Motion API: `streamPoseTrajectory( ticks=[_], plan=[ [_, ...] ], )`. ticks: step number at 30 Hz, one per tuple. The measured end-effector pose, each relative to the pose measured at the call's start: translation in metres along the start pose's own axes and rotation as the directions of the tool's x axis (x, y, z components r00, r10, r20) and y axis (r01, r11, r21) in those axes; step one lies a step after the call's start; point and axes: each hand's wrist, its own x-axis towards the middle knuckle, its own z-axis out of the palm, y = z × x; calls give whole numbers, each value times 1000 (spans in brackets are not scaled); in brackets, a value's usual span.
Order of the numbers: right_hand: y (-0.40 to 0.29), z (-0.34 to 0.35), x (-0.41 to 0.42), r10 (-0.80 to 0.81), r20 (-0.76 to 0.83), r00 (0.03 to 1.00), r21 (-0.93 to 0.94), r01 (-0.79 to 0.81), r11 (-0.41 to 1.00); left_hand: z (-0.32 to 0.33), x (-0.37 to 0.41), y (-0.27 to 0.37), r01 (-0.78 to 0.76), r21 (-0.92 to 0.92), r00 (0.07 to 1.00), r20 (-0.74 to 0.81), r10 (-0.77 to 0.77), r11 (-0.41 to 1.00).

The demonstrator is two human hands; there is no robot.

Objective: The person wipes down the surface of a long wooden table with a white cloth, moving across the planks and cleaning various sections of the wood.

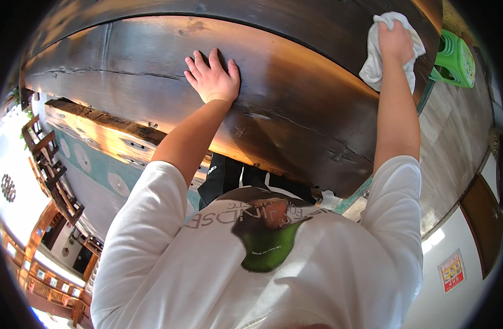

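Note:
A dark, glossy wooden plank table [153, 53] stretches across the view in front of me, with a long crack and a gap between its planks. Flat on the near plank rests my left hand [214, 79], fingers spread and nothing in it. At the table's right end my right hand [395, 43] grips a crumpled white cloth [371, 61] and presses it on the wood. Part of the cloth is hidden under the hand and forearm.
A green plastic stool [455, 59] stands just past the table's right end. Below the left side of the table is a rough-edged wooden bench [99, 127]. Wooden shelving or railing [54, 164] lies further left. A brown door [481, 222] and a poster [453, 271] are at lower right.

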Motion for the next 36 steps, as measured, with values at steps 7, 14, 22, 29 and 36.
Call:
streamPoseTrajectory(
  ticks=[7,14,22,29,36],
  plan=[
    [-156,-17,-124,-498,-178,849,227,528,819,-9,4,0,26,44,996,83,-30,999],
    [35,-11,-101,54,-105,993,-23,-57,998,-26,5,-25,-32,-254,988,137,69,967],
    [48,-1,-81,448,234,863,-148,-424,894,-64,107,-237,-361,-403,926,-51,373,841],
    [-352,-29,-36,-63,91,994,23,61,998,-50,167,-298,-291,-103,957,-46,287,951],
    [-575,-51,-135,-648,-94,756,332,637,696,-45,168,-304,-321,-83,947,-38,319,943]
  ],
)
